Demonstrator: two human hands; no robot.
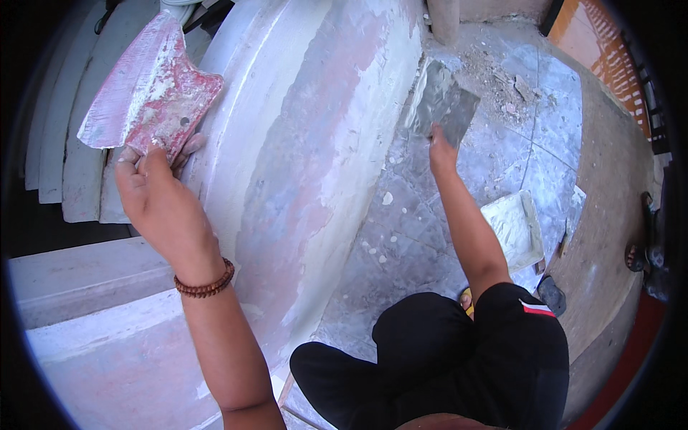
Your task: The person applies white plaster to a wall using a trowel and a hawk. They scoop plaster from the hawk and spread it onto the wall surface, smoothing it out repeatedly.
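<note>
In my left hand (pixel 166 208), raised at the upper left, is a flat red plastic scraper (pixel 161 100) smeared with white plaster. My fingers and thumb pinch its lower edge, below a small hole. My right hand (pixel 443 152) reaches out over the tiles and grips a flat grey metal plastering trowel (pixel 450 102), whose blade lies close to the foot of the curved wall. Whether the blade touches the wall or floor I cannot tell. The curved wall (pixel 308 136) between my hands carries patches of white, grey and pinkish plaster.
A square tub (pixel 532 215) of white plaster stands right of my right forearm. Rubble (pixel 519 89) lies on the tiled floor (pixel 408 208) at the far right. Pale steps (pixel 79 158) rise at the left. A dark sandal (pixel 552 295) and a person's foot (pixel 634 256) are at the right.
</note>
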